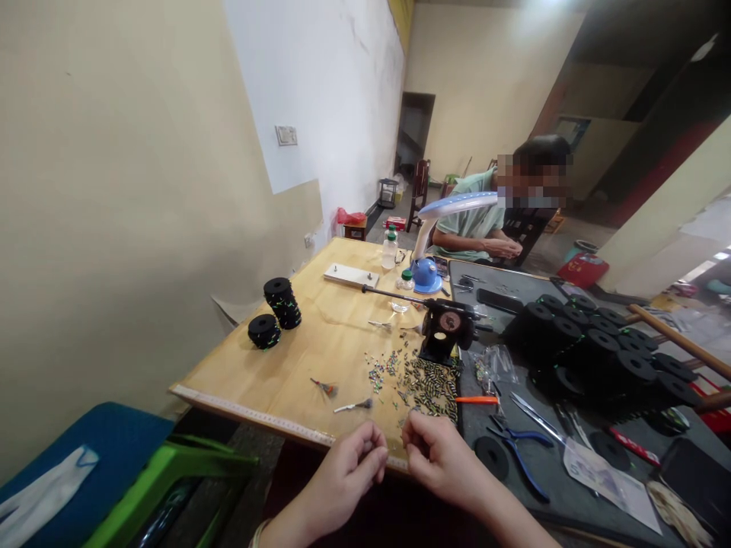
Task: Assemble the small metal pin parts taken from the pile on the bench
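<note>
Near the table's front edge, my left hand (pixel 349 473) is closed, its thumb and fingers pinched together. My right hand (pixel 438 455) is closed in a similar pinch a little to the right, with a gap between the two. What either hand holds, if anything, is too small to make out. Just beyond my fingers lie small coloured beads (pixel 384 371) and a spread of black-and-yellow striped pieces (pixel 428 384). A white-handled brush-like piece (pixel 352 406) and an orange feathery one (pixel 324 388) lie beyond my left hand.
A black clamp-like device (pixel 448 327) with a long rod stands mid-table beside a blue lamp (pixel 426 275). Black foam spools (pixel 594 342) crowd the right mat, near blue pliers (pixel 522 449) and scissors (pixel 537 417). More spools (pixel 278 301) stand left. A person (pixel 474 213) sits opposite.
</note>
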Available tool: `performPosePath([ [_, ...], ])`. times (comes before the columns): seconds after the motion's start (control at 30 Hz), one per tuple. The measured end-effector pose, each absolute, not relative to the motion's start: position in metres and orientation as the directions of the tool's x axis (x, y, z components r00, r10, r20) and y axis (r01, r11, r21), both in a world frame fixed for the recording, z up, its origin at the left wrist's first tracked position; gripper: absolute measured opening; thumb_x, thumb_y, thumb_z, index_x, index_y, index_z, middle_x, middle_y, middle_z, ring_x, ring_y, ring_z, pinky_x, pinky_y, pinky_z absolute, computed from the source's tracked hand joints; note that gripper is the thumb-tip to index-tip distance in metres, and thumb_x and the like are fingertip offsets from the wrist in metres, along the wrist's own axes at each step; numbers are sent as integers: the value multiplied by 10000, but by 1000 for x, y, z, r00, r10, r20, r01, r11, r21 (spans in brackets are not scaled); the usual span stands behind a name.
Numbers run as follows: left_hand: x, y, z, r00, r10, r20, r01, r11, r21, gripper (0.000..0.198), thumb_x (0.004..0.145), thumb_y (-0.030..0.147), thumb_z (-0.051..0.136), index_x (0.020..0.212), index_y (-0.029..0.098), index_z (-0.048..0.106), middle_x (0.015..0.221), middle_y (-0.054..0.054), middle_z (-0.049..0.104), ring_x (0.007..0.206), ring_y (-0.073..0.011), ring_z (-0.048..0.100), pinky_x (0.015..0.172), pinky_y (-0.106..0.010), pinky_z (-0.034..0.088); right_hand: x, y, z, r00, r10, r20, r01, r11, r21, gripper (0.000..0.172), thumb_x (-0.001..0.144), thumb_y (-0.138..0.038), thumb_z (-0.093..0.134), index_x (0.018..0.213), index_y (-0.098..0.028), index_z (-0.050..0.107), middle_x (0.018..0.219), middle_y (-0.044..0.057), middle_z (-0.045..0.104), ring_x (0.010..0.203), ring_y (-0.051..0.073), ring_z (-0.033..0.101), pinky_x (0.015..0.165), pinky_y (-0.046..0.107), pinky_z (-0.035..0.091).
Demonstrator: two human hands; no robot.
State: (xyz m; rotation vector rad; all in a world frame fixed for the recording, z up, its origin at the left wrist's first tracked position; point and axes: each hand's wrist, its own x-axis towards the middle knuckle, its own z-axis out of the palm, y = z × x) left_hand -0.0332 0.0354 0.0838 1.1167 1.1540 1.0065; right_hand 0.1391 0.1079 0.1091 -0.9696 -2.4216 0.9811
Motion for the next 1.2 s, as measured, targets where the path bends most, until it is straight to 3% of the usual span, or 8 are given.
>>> performPosePath([
  [0.2, -33, 36, 84, 144, 974, -177, -57, 187, 981, 338, 844, 502, 528, 791, 174, 465, 595, 48, 468, 500, -79, 350, 471, -211, 254, 141, 109, 108, -690, 718, 92, 449, 525, -724, 173, 632, -26, 437, 660, -195, 464, 560, -73, 383, 524, 90, 366, 515, 199, 262],
  [0.37, -34, 37, 85, 145, 974, -175, -61, 185, 981, 340, 843, 503, 533, 783, 177, 456, 597, 48, 464, 518, -83, 354, 481, -209, 262, 138, 107, 117, -719, 695, 32, 449, 499, -741, 240, 656, -48, 500, 839, -191, 561, 512, -108, 321, 465, 81, 325, 474, 194, 239],
  [0.5, -34, 37, 84, 153, 973, -174, -49, 183, 982, 344, 849, 507, 520, 789, 174, 455, 609, 46, 462, 528, -86, 363, 494, -212, 275, 137, 106, 118, -734, 678, 38, 444, 521, -728, 122, 740, -169, 596, 848, -186, 649, 489, -108, 291, 453, 78, 313, 473, 194, 251],
  [0.73, -33, 37, 88, 149, 977, -154, -3, 156, 988, 309, 862, 470, 519, 783, 174, 482, 609, 36, 482, 545, -100, 393, 500, -214, 294, 140, 108, 108, -733, 674, 87, 427, 556, -713, 87, 775, -168, 570, 710, -165, 629, 535, -55, 478, 497, 83, 412, 489, 182, 297],
  [0.93, -32, 38, 86, 146, 974, -172, -30, 178, 984, 322, 852, 486, 523, 783, 175, 474, 594, 44, 488, 491, -81, 371, 469, -206, 273, 145, 110, 111, -727, 685, 55, 458, 543, -704, 99, 792, -165, 529, 703, -172, 572, 583, -35, 527, 539, 99, 455, 518, 190, 322],
  [1.2, -30, 41, 84, 135, 977, -168, -57, 176, 983, 341, 835, 498, 544, 784, 167, 483, 604, 24, 543, 467, -73, 390, 448, -200, 282, 144, 109, 116, -735, 678, 28, 455, 523, -720, 95, 744, -150, 566, 821, -181, 612, 494, -102, 336, 454, 79, 352, 467, 184, 257],
])
